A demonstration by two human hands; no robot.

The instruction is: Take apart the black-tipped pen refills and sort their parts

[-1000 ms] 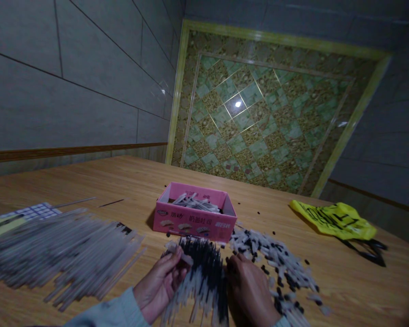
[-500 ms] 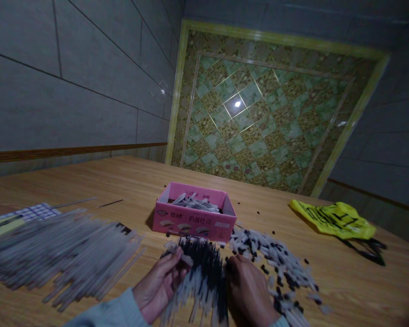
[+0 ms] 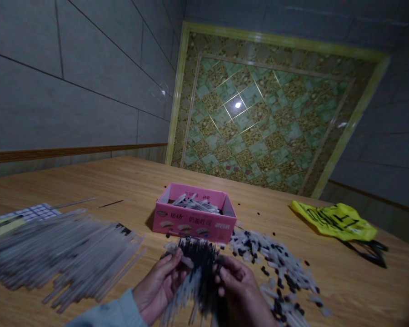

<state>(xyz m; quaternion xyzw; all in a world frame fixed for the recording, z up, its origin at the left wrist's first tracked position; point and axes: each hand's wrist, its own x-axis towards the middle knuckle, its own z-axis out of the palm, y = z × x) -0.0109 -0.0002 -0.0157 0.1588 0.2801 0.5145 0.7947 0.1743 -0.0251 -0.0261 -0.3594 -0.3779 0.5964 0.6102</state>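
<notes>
My left hand (image 3: 163, 279) is closed, thumb over fingers, round a short translucent whitish plastic piece (image 3: 187, 261). Facing it, my right hand (image 3: 236, 284) has thumb and fingertips pinched together; a small dark bit seems to be at the tips, too blurred to name. Between and under both hands lies a bundle of thin sticks (image 3: 199, 256), black at the far end and pale translucent toward me. Just beyond stands an open pink box (image 3: 191, 225) with many whitish pieces (image 3: 197, 205) inside.
Many thin clear sticks (image 3: 71, 252) lie in a heap on the left, by a blue-checked sheet (image 3: 37, 211). Loose white and black pieces (image 3: 276, 254) spread to the right. A yellow bag (image 3: 334, 220) with black handles rests farther right on the wooden table (image 3: 116, 177).
My right hand has turned and lifted from the right side of the bundle, moving left and up toward my left hand. My left hand keeps its place and hold.
</notes>
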